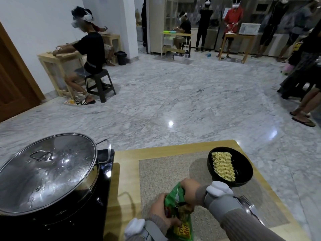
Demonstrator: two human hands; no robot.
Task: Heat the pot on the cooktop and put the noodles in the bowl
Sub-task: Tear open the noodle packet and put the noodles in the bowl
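A woven grey placemat (pixel 173 173) covers most of the light wooden table (pixel 128 157), and a fork (pixel 248 206) lies on the mat at about 4 o'clock, partly hidden under the right forearm. Far across the marble floor (pixel 173 94), at 10 to 2 o'clock, other people sit or stand at small wooden tables.

At 9 o'clock the steel pot (pixel 52 185) stands on the black cooktop (pixel 102 197), its glass lid (pixel 46 171) on and beaded with droplets. One pot handle points toward 1 o'clock, near the table's edge.

The black bowl (pixel 243 164) sits at 2 o'clock on the mat's far right corner. Inside it lies the dry noodle block (pixel 223 166), its long axis running from 11 o'clock to 5 o'clock and tilted against the bowl's wall.

At 6 o'clock both hands clench the green noodle packet (pixel 175 199). The left hand (pixel 159 209) grips its side, the right hand (pixel 190 188) pinches its top edge, just in front of the bowl. The packet's long axis runs roughly 12 to 6 o'clock.
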